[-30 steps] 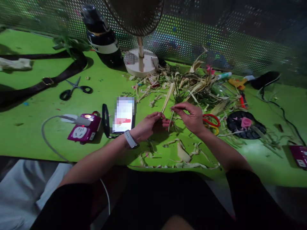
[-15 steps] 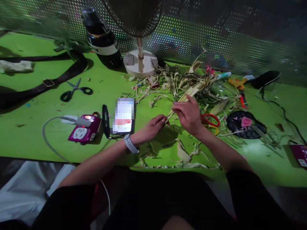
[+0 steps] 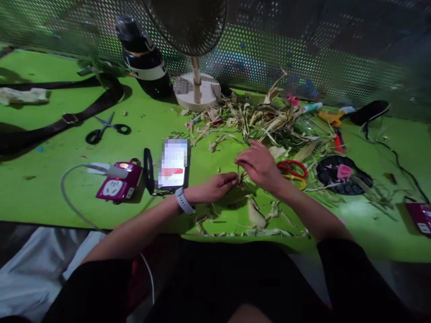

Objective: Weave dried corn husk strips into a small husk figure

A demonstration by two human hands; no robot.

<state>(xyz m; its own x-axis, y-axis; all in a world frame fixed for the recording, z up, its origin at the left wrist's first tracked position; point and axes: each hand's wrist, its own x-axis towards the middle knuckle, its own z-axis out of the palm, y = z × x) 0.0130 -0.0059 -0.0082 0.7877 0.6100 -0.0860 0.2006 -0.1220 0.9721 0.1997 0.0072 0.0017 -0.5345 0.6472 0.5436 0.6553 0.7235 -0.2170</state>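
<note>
My left hand [image 3: 219, 185], with a pale watch strap at the wrist, pinches a small piece of dried corn husk [image 3: 239, 174] between thumb and fingers. Just above and to the right, my right hand [image 3: 261, 163] has its bent fingertips on the upper end of the same husk, partly hiding it. Behind the hands spreads a heap of dried husks [image 3: 266, 114]. Scissors with red and yellow handles [image 3: 293, 169] lie beside my right wrist. Loose husk scraps [image 3: 257, 213] lie nearer my body.
To the left are a phone [image 3: 174, 163], a purple power socket [image 3: 119, 181] with a cable, and black scissors [image 3: 107, 128]. A fan [image 3: 197, 89] and black bottle [image 3: 146, 67] stand behind. At right lie a black tray [image 3: 336, 181], a glue gun [image 3: 332, 118] and a screwdriver [image 3: 339, 140].
The long husk that stretched from my hands up toward the heap no longer shows there. A short piece now stands between my fingers. My left hand has shifted slightly right and down.
</note>
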